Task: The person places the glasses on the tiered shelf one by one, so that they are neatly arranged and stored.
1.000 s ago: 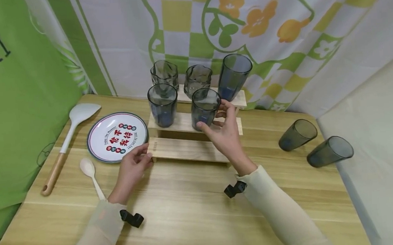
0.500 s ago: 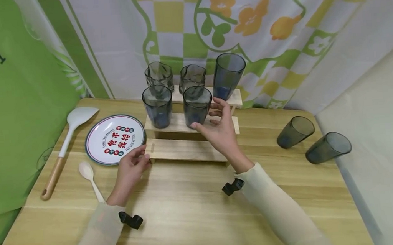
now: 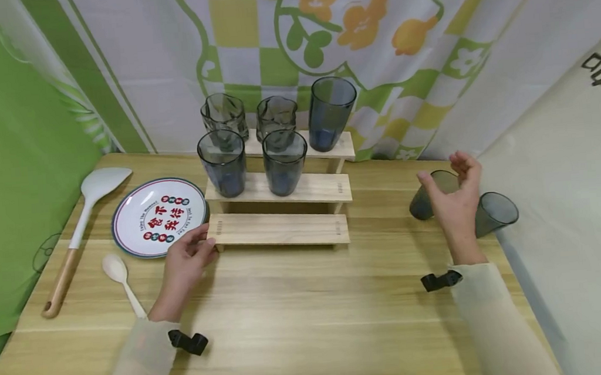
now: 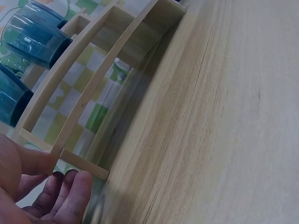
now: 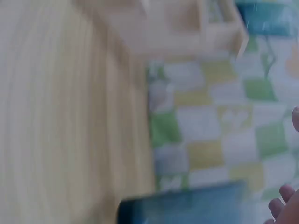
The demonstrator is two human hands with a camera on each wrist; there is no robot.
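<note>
My left hand (image 3: 187,264) pinches the left end of the lowest board of a three-step wooden rack (image 3: 282,229); the left wrist view shows thumb and fingers on that end. On the middle step stand two smoky blue glasses, a left one (image 3: 223,170) and a right one (image 3: 285,168). The top step bears two wavy glasses (image 3: 224,114) (image 3: 276,116) and a taller glass (image 3: 330,114). My right hand (image 3: 456,207), fingers spread and holding nothing, is over the right side of the table, partly covering a glass (image 3: 422,201). Another glass (image 3: 495,213) stands to its right.
Left of the rack lies a white plate (image 3: 134,224) with red lettering. Beyond it are a white spatula (image 3: 81,219) with a wooden handle and a pale spoon (image 3: 116,269). A patterned curtain (image 3: 239,57) hangs behind the wooden table (image 3: 311,322).
My right hand has let go of the right glass on the middle step and moved right to the glasses on the table. My left hand stays on the rack.
</note>
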